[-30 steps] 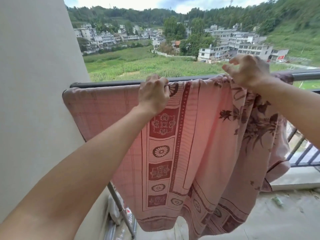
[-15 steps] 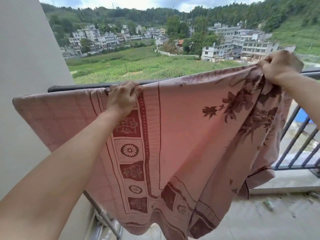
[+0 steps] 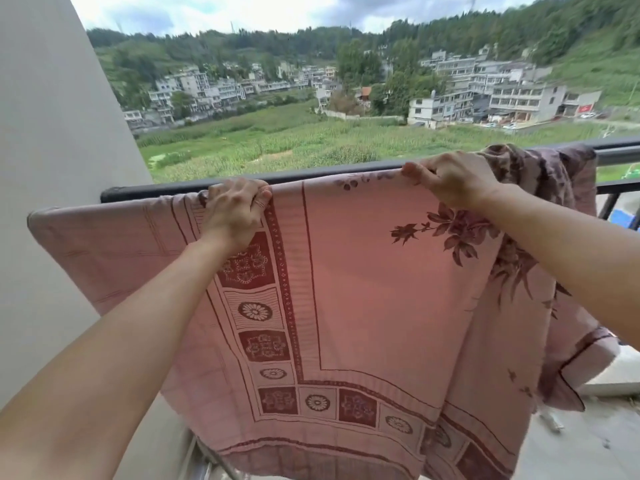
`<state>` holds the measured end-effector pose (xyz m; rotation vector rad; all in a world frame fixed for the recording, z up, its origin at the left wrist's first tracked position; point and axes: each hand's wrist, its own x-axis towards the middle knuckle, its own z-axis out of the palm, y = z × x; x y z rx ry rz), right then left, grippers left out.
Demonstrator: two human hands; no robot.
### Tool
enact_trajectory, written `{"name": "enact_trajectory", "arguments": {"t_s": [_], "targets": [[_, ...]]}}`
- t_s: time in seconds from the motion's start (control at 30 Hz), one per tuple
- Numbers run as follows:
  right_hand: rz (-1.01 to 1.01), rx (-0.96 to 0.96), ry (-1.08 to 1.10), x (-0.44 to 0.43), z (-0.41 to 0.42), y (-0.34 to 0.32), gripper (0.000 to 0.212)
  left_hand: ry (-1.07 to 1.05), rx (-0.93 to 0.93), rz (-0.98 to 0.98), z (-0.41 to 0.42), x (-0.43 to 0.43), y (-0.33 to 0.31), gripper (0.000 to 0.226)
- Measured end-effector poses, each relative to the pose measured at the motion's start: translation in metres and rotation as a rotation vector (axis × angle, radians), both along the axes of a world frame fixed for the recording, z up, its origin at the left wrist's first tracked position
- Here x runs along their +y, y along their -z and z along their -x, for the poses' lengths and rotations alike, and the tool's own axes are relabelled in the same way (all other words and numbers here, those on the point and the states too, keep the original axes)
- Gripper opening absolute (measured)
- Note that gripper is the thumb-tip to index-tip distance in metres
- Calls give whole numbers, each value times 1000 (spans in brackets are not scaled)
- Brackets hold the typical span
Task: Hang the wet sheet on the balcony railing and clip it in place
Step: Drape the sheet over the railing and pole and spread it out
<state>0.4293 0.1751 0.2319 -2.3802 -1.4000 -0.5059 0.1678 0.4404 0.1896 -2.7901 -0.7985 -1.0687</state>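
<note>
A pink sheet [image 3: 374, 285] with dark red flower and border patterns hangs in front of the dark balcony railing [image 3: 156, 190]. My left hand [image 3: 235, 206] grips its top edge near the left. Further right, my right hand [image 3: 453, 178] grips the same edge, which runs taut and level with the rail between both hands. The sheet's far right part [image 3: 540, 168] lies bunched over the rail. No clip is in view.
A pale wall [image 3: 52, 150] stands close on the left, and the sheet's left corner reaches in front of it. Railing bars [image 3: 606, 206] show at the right. The concrete balcony floor [image 3: 581, 441] lies below. Fields and buildings lie beyond.
Both hands have lowered the sheet's top edge and pulled it straighter, level with the rail. My right hand has come down and in from the upper right.
</note>
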Motion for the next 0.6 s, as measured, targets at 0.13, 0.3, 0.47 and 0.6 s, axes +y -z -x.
{"name": "enact_trajectory", "arguments": {"t_s": [0.13, 0.3, 0.47, 0.6], "targets": [[15, 22, 26, 23, 35, -18, 62, -83, -117, 7, 61, 19, -11, 40], [-115, -69, -218, 93, 124, -27, 53, -667, -199, 77, 202, 106, -22, 38], [-104, 2, -369, 169, 215, -29, 49, -621, -244, 514, 265, 162, -31, 50], [-7, 172, -318, 204, 254, -22, 45, -491, -575, 623, 279, 161, -31, 39]]}}
